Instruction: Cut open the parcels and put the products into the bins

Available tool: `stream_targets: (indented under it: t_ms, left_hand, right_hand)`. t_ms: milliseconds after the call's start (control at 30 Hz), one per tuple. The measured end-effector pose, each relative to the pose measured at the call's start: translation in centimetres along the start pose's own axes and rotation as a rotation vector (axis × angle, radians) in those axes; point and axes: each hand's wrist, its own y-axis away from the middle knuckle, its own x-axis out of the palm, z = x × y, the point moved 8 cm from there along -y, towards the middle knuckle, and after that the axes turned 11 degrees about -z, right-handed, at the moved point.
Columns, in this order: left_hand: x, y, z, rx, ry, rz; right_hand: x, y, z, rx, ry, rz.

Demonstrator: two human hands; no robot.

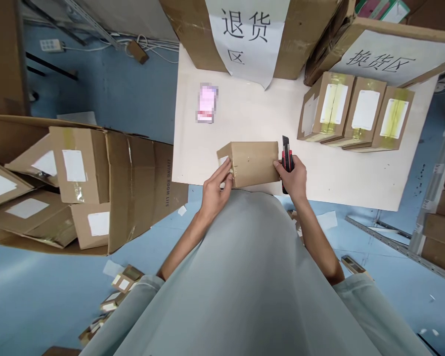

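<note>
A small brown cardboard box (255,164) rests at the near edge of the white table (241,113), close to my body. My left hand (218,193) is at the box's left end, its fingers against the side that bears a white label and tape. A black and red box cutter (287,157) is gripped in my right hand (295,179), its tip pointing away from me. The fingertips of that hand also touch the right end of the box. Whether the cutter's blade is out is too small to tell.
Three labelled boxes (363,111) stand in a row at the table's right. Behind are large cartons with paper signs (246,34). A blurred pink item (206,103) lies at the left. Left of the table, an open carton (141,183) holds several boxes.
</note>
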Motion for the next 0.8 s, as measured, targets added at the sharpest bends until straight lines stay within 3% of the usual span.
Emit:
stream_targets:
  t_ms: [133,267,400,500,633,800]
  left_hand:
    - [2.5,0.5,2.5,-0.176,0.195,-0.010]
    - [3.5,0.0,4.3,-0.307,0.264,-0.064]
    - [2.0,-3.8,4.5,-0.286,0.151,-0.082]
    - [1.8,-7.4,3.6,-0.197,0.115,0.034]
    - [2.4,-9.8,3.1,-0.161,0.108,0.169]
    - [2.6,-10.4,3.1,-0.156,0.123,0.228]
  right_hand:
    - [-2.8,-0.2,2.6,-0.117,0.285,-0.055]
    - [-3.1,0.0,3.2,-0.179,0.351,-0.053]
    - [-3.9,0.4,3.8,-0.258,0.334,-0.103]
    - [-5.1,1.3,4.0,-0.228,0.338,-0.111]
    - [-5.0,4.3,5.1,-0.175,0.258,0.036]
    - [-0.5,9.3,7.5,-0.205,0.187,0.366]
